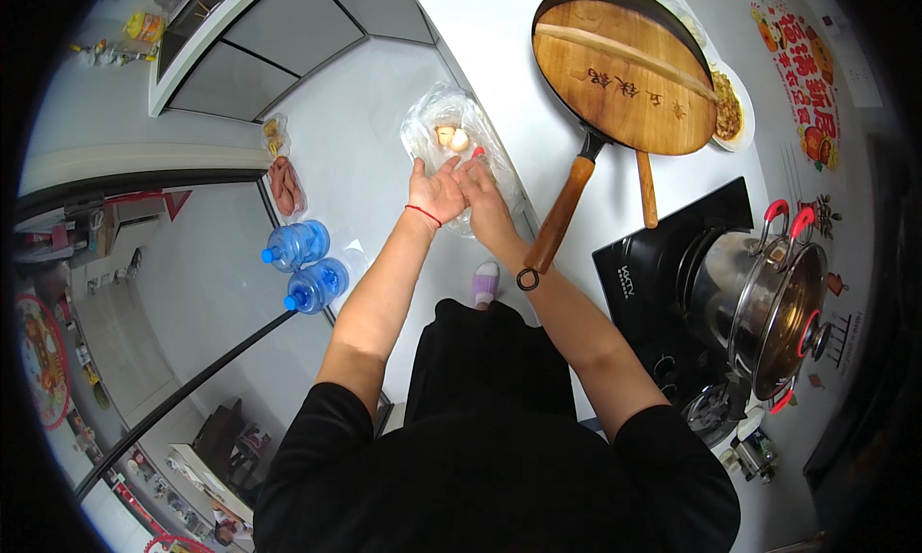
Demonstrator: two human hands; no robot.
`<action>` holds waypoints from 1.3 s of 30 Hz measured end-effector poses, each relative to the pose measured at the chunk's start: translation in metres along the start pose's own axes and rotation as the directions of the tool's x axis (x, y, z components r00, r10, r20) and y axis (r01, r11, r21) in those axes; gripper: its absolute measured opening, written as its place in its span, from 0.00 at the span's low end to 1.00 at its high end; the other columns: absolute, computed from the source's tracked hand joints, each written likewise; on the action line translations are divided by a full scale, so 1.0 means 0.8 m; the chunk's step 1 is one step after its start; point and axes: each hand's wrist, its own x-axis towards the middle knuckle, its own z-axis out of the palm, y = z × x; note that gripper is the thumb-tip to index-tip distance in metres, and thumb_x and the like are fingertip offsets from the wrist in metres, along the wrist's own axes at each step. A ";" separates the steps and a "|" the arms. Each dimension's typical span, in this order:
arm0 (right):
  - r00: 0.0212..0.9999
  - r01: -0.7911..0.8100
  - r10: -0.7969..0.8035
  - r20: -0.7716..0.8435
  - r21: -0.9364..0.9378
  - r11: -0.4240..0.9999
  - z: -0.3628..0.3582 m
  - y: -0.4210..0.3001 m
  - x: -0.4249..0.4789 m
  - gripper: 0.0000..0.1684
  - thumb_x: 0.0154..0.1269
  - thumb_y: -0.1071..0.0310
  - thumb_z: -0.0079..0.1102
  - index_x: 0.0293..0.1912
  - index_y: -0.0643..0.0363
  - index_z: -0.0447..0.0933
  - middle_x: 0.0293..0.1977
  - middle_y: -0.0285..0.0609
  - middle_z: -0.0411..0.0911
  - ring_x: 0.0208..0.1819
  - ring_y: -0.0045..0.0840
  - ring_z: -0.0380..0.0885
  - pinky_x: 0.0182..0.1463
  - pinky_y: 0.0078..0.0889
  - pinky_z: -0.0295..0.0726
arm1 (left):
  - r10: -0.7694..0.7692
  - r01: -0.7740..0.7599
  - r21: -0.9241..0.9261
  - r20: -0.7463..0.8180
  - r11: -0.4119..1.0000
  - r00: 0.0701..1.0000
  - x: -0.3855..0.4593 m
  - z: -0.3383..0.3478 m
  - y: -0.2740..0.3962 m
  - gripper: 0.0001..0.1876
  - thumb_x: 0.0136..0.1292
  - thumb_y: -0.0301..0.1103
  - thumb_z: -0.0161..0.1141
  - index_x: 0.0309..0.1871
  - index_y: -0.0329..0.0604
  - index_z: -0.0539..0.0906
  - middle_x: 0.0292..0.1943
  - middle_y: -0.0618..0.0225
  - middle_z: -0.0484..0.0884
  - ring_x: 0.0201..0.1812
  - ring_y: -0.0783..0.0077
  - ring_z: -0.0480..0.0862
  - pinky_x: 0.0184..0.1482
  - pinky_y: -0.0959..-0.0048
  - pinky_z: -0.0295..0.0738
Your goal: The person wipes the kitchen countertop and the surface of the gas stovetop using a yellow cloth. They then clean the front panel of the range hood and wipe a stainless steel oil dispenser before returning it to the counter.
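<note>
My left hand (pixel 438 195), with a red string at its wrist, is palm up with its fingers apart and nothing in it. The fingers of my right hand (pixel 481 193) touch or overlap my left fingers, and I see nothing held in it. Just beyond both hands lies a crumpled clear plastic bag (pixel 425 117) with egg-like pale round things (pixel 458 141) in it and a small red thing at my right fingertips. To the right, on the white counter, a black pan (pixel 558 103) with a wooden handle bears a round wooden lid (pixel 612 114).
A steel pot (pixel 720 286) with a glass lid stands on the black cooktop (pixel 619 254) at right. Plates of food (pixel 729 114) sit behind the pan, whose handle overhangs my right forearm. Two blue water bottles (pixel 317 285) and bagged sweet potatoes (pixel 286 186) are on the left.
</note>
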 end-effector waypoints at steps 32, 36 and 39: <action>0.436 0.001 0.495 -0.751 0.551 0.835 -0.366 0.008 -0.576 0.14 0.71 0.78 0.55 0.55 0.59 0.77 0.50 0.42 0.81 0.46 0.23 0.82 0.51 0.26 0.82 | 0.492 -0.246 0.929 0.356 -0.275 0.795 0.065 -0.068 -0.078 0.35 0.64 0.20 0.50 0.76 0.43 0.59 0.69 0.62 0.68 0.63 0.61 0.74 0.63 0.64 0.73; 0.056 -0.803 -0.080 -0.995 -0.093 0.589 -0.485 0.112 -0.834 0.23 0.58 0.79 0.61 0.55 0.59 0.78 0.56 0.51 0.76 0.58 0.45 0.74 0.60 0.47 0.73 | 0.735 -0.141 0.970 0.241 -0.196 0.633 0.001 -0.119 -0.137 0.19 0.67 0.32 0.58 0.56 0.27 0.81 0.51 0.56 0.86 0.46 0.63 0.83 0.55 0.66 0.76; -0.079 -0.978 0.030 -0.996 0.083 0.189 -0.531 0.149 -0.975 0.33 0.64 0.68 0.61 0.69 0.45 0.72 0.69 0.60 0.62 0.69 0.58 0.60 0.70 0.59 0.60 | 0.584 -0.286 0.917 0.398 -0.277 0.708 -0.083 -0.114 -0.323 0.18 0.66 0.21 0.54 0.60 0.31 0.78 0.58 0.57 0.80 0.59 0.65 0.79 0.65 0.66 0.71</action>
